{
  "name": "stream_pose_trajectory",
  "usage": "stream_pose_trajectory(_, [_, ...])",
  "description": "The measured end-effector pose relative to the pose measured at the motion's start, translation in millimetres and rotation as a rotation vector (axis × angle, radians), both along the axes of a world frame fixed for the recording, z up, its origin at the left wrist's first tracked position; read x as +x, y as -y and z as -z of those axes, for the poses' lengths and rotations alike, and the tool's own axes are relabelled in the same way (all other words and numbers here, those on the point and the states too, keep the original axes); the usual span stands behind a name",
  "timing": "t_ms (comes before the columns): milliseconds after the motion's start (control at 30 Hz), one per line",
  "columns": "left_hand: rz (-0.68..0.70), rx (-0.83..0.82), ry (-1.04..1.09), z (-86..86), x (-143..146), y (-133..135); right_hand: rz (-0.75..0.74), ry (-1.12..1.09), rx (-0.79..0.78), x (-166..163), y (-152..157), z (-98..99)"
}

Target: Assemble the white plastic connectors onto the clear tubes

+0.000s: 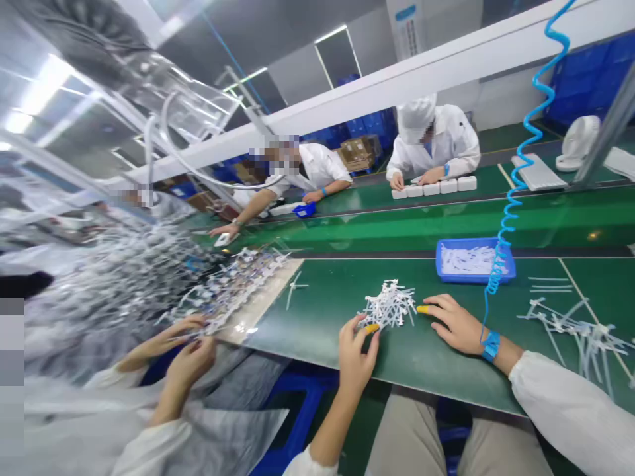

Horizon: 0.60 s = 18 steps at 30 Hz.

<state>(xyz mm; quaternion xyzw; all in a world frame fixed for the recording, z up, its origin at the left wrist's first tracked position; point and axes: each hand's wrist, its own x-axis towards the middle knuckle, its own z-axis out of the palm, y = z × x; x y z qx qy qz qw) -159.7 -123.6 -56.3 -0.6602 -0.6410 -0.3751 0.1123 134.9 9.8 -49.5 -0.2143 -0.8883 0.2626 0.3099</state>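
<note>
A pile of small white plastic pieces with short translucent strips (pixel 389 305) lies on the green worktop in front of me. My left hand (pixel 356 354) is at its near left edge, fingers curved and apart, one fingertip in a yellow cover; I see nothing held in it. To the right of the pile is my right hand (pixel 454 324), palm down with fingers spread and one yellow-covered fingertip close to the pile's edge. A blue wristband (pixel 491 346) is on that wrist. Another heap of white pieces with longer translucent tubes (pixel 585 334) lies farther right.
A blue tray (pixel 439 272) of thin white strips stands behind my right hand, with a coiled blue cord (pixel 510 215) hanging over it. A co-worker's hands (pixel 191 357) work at left beside a large heap of parts (pixel 129 291). Two people sit across the green belt (pixel 377 228).
</note>
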Motion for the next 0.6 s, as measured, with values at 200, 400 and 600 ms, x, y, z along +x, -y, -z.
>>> stream_pose_trajectory(200, [-0.08,-0.075,0.029,2.1,1,-2,-0.004,0.066,0.145,-36,-14,7.7])
stream_pose_trajectory(400, [-0.058,-0.122,0.029,4.6,-2,-2,-0.004,-0.055,0.113,-35,-16,9.6])
stream_pose_trajectory(600, [-0.05,-0.155,0.009,4.8,-6,0,0.066,-0.166,0.0,-37,-17,8.9])
